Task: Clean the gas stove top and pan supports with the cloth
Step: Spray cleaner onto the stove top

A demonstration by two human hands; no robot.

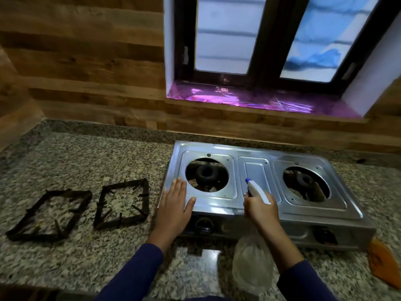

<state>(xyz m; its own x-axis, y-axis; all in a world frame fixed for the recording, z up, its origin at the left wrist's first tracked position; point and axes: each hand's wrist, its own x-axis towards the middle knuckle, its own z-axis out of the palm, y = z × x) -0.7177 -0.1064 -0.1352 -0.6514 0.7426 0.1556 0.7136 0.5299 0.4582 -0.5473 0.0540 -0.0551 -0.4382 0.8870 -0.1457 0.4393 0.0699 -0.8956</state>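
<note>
The stove (256, 187) sits on the granite tabletop (86, 161) with both burners bare; its two pan supports (50, 213) (122, 204) lie on the granite at its 9 o'clock, side by side and well apart from it. The left hand (175, 205) rests flat on the stove's near left corner, fingers spread and gripping nothing, apparently bracing it. The right hand (260, 210) is closed round the neck of a spray bottle (252, 263), nozzle aimed at 12 o'clock over the middle panel between the burners.

This looks like the wetting step: cleaner going onto the steel before any wiping. The cloth (383, 261), orange, lies on the tabletop at the stove's 4 o'clock, just off the near right corner, untouched.

Next, the bottle likely needs setting down clear of the stove so the right hand can reach at 3 o'clock for the cloth, then wipe the top, working round the burner openings.
</note>
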